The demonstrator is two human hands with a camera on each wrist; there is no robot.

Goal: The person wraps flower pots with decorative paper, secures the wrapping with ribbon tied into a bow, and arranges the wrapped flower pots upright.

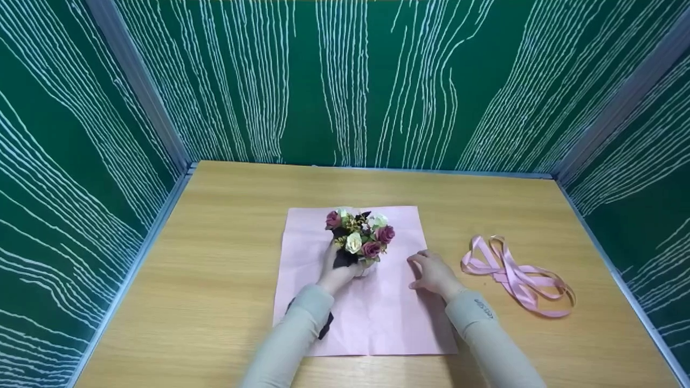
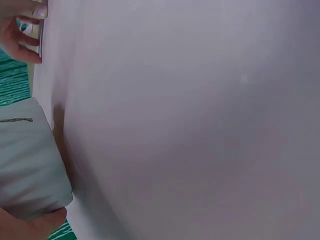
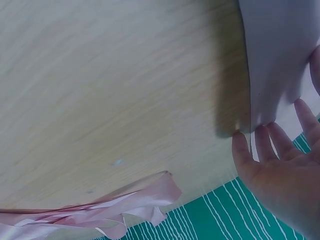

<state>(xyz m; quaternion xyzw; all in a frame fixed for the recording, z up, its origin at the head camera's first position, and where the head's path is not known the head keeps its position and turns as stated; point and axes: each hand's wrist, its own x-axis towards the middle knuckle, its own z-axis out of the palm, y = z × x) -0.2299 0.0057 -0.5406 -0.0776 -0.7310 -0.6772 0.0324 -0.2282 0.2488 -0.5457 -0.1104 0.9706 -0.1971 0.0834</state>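
Observation:
My left hand (image 1: 338, 272) grips a small bunch of artificial flowers (image 1: 353, 242), cream and mauve roses with green leaves, over the middle of a pink sheet of wrapping paper (image 1: 302, 291). Below the blooms, the left wrist view shows a pale wrapped base (image 2: 30, 155) with a thin cord on it and my thumb at its lower side. A dark part shows beside the flowers at my fingers. My right hand (image 1: 434, 274) is at the sheet's right edge. In the right wrist view its fingers (image 3: 262, 142) are extended, tips at the paper's edge.
A loosely looped pink ribbon (image 1: 520, 277) lies on the wooden table (image 1: 215, 258) right of the paper. Green panels (image 1: 302, 97) with white wavy lines close in the table at the back and both sides. A dark wrist strap (image 1: 326, 326) shows at the left sleeve.

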